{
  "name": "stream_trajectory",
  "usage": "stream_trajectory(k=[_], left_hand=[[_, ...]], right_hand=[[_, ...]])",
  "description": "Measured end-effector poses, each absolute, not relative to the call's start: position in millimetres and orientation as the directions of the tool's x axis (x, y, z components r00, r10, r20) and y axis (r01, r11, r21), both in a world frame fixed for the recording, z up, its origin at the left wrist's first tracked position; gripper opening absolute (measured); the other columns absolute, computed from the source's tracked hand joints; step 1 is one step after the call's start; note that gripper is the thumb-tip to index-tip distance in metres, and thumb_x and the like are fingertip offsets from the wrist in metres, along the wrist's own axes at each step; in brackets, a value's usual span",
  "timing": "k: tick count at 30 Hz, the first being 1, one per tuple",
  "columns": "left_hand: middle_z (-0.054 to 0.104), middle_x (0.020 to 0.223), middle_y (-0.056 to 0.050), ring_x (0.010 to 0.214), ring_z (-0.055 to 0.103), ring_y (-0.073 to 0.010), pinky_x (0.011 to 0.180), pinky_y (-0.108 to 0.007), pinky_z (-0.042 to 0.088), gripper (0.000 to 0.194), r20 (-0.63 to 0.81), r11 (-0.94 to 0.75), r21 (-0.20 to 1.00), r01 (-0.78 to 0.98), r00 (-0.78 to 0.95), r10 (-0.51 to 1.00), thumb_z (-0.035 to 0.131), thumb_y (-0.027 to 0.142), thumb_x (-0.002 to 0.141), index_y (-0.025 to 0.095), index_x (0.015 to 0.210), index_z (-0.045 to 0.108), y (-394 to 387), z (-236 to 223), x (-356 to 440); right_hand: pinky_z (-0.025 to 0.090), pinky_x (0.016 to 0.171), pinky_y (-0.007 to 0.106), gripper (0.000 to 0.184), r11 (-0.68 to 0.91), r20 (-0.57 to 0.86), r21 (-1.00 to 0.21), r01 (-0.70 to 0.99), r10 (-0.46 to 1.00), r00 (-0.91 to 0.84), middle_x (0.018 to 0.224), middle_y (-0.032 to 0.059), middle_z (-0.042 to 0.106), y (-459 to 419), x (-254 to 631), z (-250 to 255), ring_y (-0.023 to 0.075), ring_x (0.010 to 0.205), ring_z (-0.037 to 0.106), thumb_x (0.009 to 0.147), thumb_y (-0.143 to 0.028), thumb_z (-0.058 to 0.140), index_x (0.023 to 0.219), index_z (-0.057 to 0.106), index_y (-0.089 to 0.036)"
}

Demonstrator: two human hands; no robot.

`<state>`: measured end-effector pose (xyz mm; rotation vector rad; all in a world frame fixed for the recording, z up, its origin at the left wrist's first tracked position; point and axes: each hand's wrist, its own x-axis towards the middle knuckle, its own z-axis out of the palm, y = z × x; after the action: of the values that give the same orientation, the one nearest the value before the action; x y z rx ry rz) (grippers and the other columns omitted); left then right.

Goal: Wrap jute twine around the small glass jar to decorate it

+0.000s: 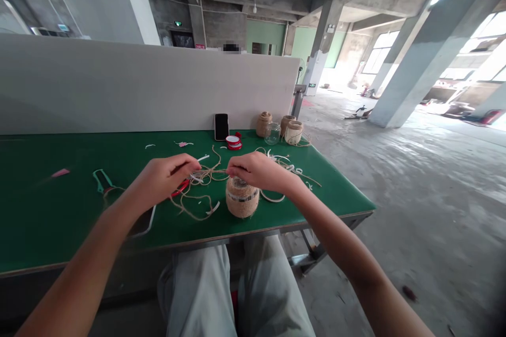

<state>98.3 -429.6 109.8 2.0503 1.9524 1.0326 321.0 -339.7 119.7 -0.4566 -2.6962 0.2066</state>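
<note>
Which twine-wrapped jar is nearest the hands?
The front one, just below the right hand; the other wrapped jars stand back by the partition.

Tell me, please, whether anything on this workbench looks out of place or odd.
Loose jute twine lies tangled on the green table beside the twine-wrapped jar, with white scraps and pink scraps strewn around it, so the surface looks untidy.

- Jute twine [188, 209]: rough, hairy fibre
- Twine-wrapped jar [242, 198]: coarse, matt fibre
- Empty jar [272, 134]: smooth, clear glass
- Desk [47, 221]: smooth green laminate, faint sheen
- Phone [221, 126]: glossy black face
- Floor [435, 210]: rough, matt concrete
</note>
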Motion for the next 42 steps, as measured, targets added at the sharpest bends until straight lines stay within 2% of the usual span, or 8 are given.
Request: stream_trajectory(k=[7,17,23,26,29,34,37,42], left_hand=[[0.046,0.139,-0.008,0.124,0.046,-0.0234,0.098,-0.034,0.041,0.048,0.404,-0.384,0.409,0.828,0.213,0.890,0.037,0.047,0.091,0.022,0.132,0.041,-435.1,90.3,141.3],[0.042,0.140,-0.009,0.137,0.024,-0.0282,0.110,-0.055,0.009,0.021,0.565,-0.377,0.174,0.910,0.221,0.795,0.041,0.034,0.091,0.021,0.095,0.058,-438.0,73.2,153.6],[0.063,0.083,-0.001,0.087,0.059,-0.0174,0.096,-0.039,0.037,0.028,0.451,-0.415,0.390,0.822,0.223,0.864,0.035,0.038,0.093,0.020,0.081,0.053,-442.2,68.7,146.5],[0.056,0.064,0.002,0.057,0.051,-0.0135,0.060,-0.025,0.043,0.033,0.353,-0.331,0.522,0.786,0.155,0.923,0.031,0.040,0.094,0.020,0.080,0.054,-444.5,66.3,141.5],[0.059,0.068,0.000,0.058,0.052,-0.0137,0.056,-0.024,0.040,0.033,0.342,-0.311,0.530,0.788,0.137,0.930,0.034,0.040,0.093,0.019,0.082,0.057,-445.3,66.2,137.4],[0.064,0.095,-0.006,0.090,0.059,-0.0210,0.079,-0.030,0.045,0.028,0.383,-0.326,0.537,0.778,0.119,0.916,0.039,0.039,0.091,0.020,0.096,0.059,-444.3,66.0,144.3],[0.060,0.111,-0.009,0.099,0.058,-0.0215,0.085,-0.035,0.047,0.037,0.332,-0.323,0.724,0.609,0.102,0.938,0.042,0.038,0.090,0.023,0.124,0.044,-442.1,61.0,157.5],[0.056,0.070,0.001,0.061,0.053,-0.0129,0.056,-0.025,0.045,0.024,0.219,-0.213,0.917,0.338,0.020,0.976,0.045,0.040,0.089,0.019,0.101,0.047,-433.6,50.9,172.6]], right_hand=[[0.031,0.059,0.023,0.011,0.968,0.445,-0.076,0.237,0.246,-0.861,0.079,0.0030,0.062,-359.8,313.4,97.3,0.0130,0.069,0.054,0.092,-0.015,0.047,0.086,0.056,-0.015],[0.040,0.066,0.023,0.009,0.941,0.504,-0.272,0.202,0.317,-0.803,0.085,0.0046,0.063,-361.4,320.5,83.9,0.0138,0.075,0.058,0.093,-0.018,0.046,0.089,0.053,-0.015],[0.039,0.065,0.021,0.007,0.905,0.499,-0.383,0.185,0.371,-0.783,0.080,0.0011,0.062,-365.0,323.6,82.0,0.0119,0.071,0.055,0.091,-0.022,0.051,0.088,0.055,-0.017],[0.039,0.063,0.020,0.008,0.866,0.479,-0.468,0.176,0.416,-0.773,0.076,-0.0009,0.062,-362.1,329.1,80.7,0.0105,0.067,0.054,0.090,-0.023,0.052,0.085,0.055,-0.017],[0.040,0.065,0.020,0.014,0.866,0.488,-0.483,0.133,0.392,-0.780,0.082,0.0009,0.063,-358.3,334.1,76.0,0.0105,0.070,0.055,0.093,-0.024,0.047,0.087,0.056,-0.017],[0.041,0.066,0.022,0.018,0.925,0.540,-0.335,0.180,0.345,-0.768,0.083,0.0036,0.063,-359.2,334.1,65.8,0.0124,0.073,0.056,0.096,-0.022,0.041,0.089,0.057,-0.016],[0.037,0.061,0.024,0.027,0.945,0.560,-0.142,0.295,0.323,-0.763,0.072,0.0037,0.059,-362.1,331.0,63.2,0.0137,0.066,0.052,0.096,-0.026,0.038,0.080,0.058,-0.016],[0.039,0.067,0.026,0.032,0.926,0.619,-0.038,0.376,0.317,-0.719,0.077,0.0047,0.056,-362.7,332.9,62.6,0.0140,0.070,0.051,0.097,-0.029,0.037,0.082,0.063,-0.017]])
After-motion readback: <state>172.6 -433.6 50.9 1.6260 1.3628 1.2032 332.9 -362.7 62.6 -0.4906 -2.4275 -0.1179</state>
